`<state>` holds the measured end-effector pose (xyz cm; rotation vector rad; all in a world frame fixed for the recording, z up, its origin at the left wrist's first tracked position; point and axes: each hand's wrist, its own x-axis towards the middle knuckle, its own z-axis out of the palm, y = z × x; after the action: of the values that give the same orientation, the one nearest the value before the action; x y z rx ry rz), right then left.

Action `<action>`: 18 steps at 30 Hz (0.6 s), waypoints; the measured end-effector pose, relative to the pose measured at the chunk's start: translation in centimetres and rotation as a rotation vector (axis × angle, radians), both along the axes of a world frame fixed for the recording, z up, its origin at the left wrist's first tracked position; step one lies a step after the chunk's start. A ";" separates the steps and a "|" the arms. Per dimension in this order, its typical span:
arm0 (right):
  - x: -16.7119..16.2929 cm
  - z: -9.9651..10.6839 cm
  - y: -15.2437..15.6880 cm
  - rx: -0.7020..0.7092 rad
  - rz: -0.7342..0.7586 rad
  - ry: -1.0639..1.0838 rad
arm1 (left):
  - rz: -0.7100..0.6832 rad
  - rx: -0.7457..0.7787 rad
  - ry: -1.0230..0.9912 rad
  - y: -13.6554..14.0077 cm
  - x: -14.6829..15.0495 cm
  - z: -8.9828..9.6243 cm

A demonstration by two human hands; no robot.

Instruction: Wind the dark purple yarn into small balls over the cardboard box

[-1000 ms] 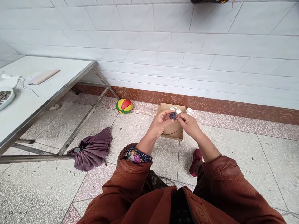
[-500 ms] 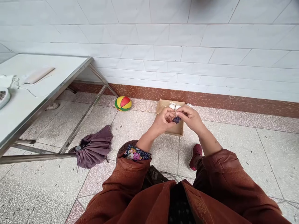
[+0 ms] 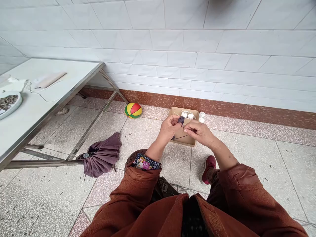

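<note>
A small dark purple ball of yarn (image 3: pixel 181 119) is held in the fingers of my left hand (image 3: pixel 167 129), above the open cardboard box (image 3: pixel 190 142). Close by on the right, my right hand (image 3: pixel 201 132) pinches the dark strand that comes down from the ball. Another stretch of dark strand (image 3: pixel 181 137) crosses the lower part of the box, ending at a dark bit partly hidden by my left hand. White yarn balls (image 3: pixel 190 116) sit at the far end of the box, and more white balls (image 3: pixel 201 119) lie on the floor beside it.
A yellow, red and green ball (image 3: pixel 133 110) rests near the wall. A folded purple umbrella (image 3: pixel 103 156) lies by the legs of the white table (image 3: pixel 46 108) at left. On that table are a tray (image 3: pixel 11 110) of dark pieces and a pale folded item (image 3: pixel 52 80).
My right hand has moved a little down and away from the yarn ball, with the strand between its fingers. My left hand has turned the ball upward. The view has shifted slightly left.
</note>
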<state>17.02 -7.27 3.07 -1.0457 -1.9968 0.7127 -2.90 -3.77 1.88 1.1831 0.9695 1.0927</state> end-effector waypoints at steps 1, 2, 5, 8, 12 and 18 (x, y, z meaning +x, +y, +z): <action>0.0 0.3 0.0 0.001 0.008 -0.007 | 0.005 0.003 0.030 0.0 0.1 0.0; 0.0 0.5 0.0 0.003 0.006 -0.013 | 0.003 0.008 0.057 -0.1 0.2 0.0; 0.3 0.8 0.4 0.015 -0.053 -0.002 | -0.067 0.012 0.089 -0.4 0.4 0.2; 0.5 0.6 1.0 0.018 -0.172 0.059 | -0.186 -0.020 -0.010 -0.9 0.4 0.4; 0.6 -0.3 1.6 -0.035 -0.278 0.133 | -0.307 -0.089 -0.230 -1.4 0.3 0.8; 0.0 -1.2 1.2 -0.079 -0.216 0.081 | -0.254 -0.168 -0.327 -1.5 0.1 1.2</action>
<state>16.98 -6.06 1.84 -1.2370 -1.7669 0.7100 -2.78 -5.25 3.08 0.9261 0.6252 0.9444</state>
